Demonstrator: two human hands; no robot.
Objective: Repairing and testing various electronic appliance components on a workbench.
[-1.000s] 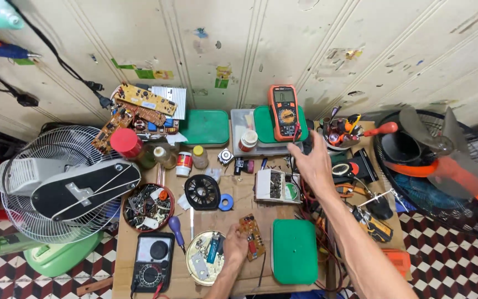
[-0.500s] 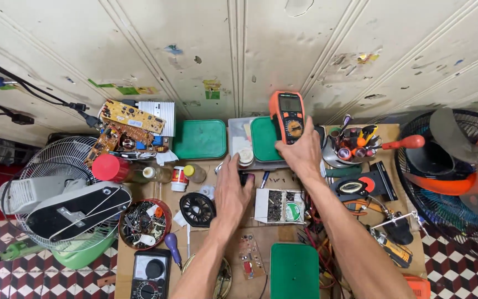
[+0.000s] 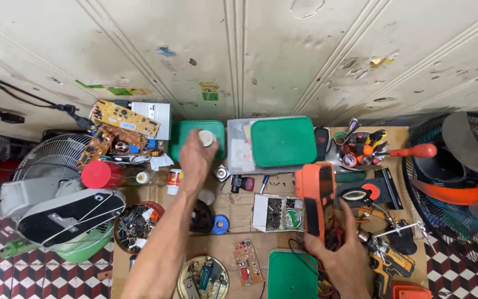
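While the orange multimeter (image 3: pixel 315 202) is clasped upright in the right grip (image 3: pixel 343 259) near the bench's (image 3: pixel 233 206) front edge, a small white jar (image 3: pixel 206 138) is pinched in the left grip (image 3: pixel 196 159) farther back, over the green box (image 3: pixel 186 137).

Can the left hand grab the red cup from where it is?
Probably yes. The left hand holds a small white thing, but the red cup stands close beside it, uncovered.

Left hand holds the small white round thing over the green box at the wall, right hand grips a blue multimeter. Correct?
Not quite: the multimeter in the right hand is orange, per the head view. The left hand does hold the small white round thing over the green box.
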